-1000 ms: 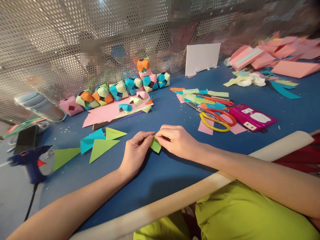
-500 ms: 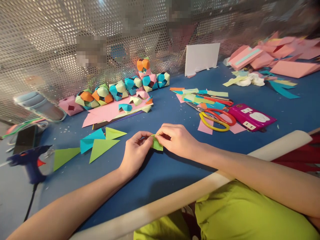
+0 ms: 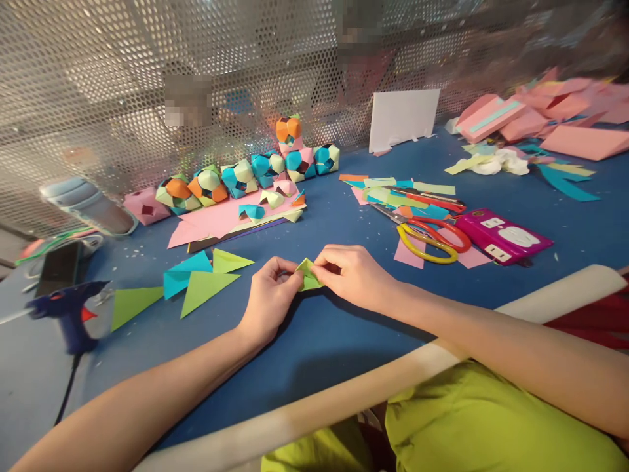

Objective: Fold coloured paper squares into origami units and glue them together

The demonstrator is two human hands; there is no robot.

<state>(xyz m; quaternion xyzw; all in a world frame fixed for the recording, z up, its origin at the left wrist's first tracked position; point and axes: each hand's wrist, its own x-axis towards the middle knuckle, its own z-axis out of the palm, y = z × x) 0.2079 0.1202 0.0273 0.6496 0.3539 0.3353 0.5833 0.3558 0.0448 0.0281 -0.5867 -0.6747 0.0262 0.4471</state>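
A small folded green paper piece [image 3: 308, 275] is pinched between my two hands just above the blue table [image 3: 319, 334]. My left hand [image 3: 269, 298] grips its left side with curled fingers. My right hand [image 3: 350, 275] holds its right side, thumb and fingers pressed together on the fold. Left of my hands lie green and blue paper triangles [image 3: 196, 278] flat on the table.
A row of coloured folded paper balls [image 3: 246, 174] and pink sheets [image 3: 221, 219] sit behind. Scissors [image 3: 422, 233], a pink power strip [image 3: 501, 236] and paper scraps lie to the right. A blue glue gun [image 3: 69, 311], a phone [image 3: 59, 269], a perforated metal screen [image 3: 147, 78].
The green piece has been turned and folded further between my fingers, now showing a pointed top. Both hands stay in the same spot; the camera tilted slightly.
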